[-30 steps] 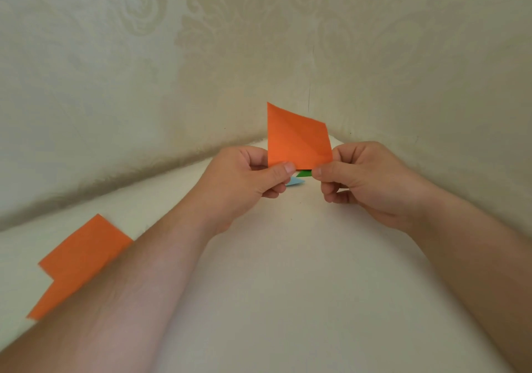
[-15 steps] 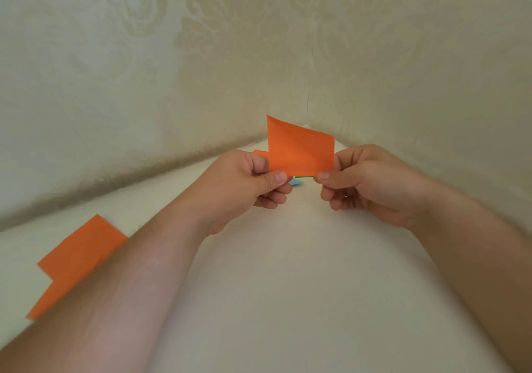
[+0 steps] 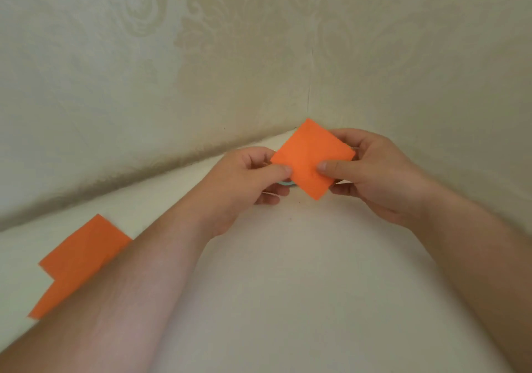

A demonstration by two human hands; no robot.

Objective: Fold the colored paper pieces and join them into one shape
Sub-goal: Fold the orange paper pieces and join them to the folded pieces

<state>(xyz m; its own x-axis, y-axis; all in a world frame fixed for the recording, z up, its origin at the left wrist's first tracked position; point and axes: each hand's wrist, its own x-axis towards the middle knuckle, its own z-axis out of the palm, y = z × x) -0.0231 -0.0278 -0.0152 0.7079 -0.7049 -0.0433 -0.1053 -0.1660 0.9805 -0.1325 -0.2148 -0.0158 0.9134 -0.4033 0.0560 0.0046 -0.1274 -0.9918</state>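
Head view, centre right of the frame: orange paper square held off the bench, turned like a diamond. Left hand pinching the square's left corner, thumb on top, remaining fingers curled beneath. Right hand pinching the right side, thumb pressed on the face, other fingers behind. Both grips set close to the edges, middle of the sheet unsupported.

Likely trouble from here: uneven pull between the two pinches, skewing any crease off the diagonal. Thumb pressure on thin paper, leaving a stray dent. A loosened pinch, letting the square twist or drop.

Lower left of the frame: spare orange sheets lying flat on the bench, partly hidden by the left forearm; a sweep of that arm could shove or crumple them.

A sliver of something blue under the left hand, too hidden to identify.
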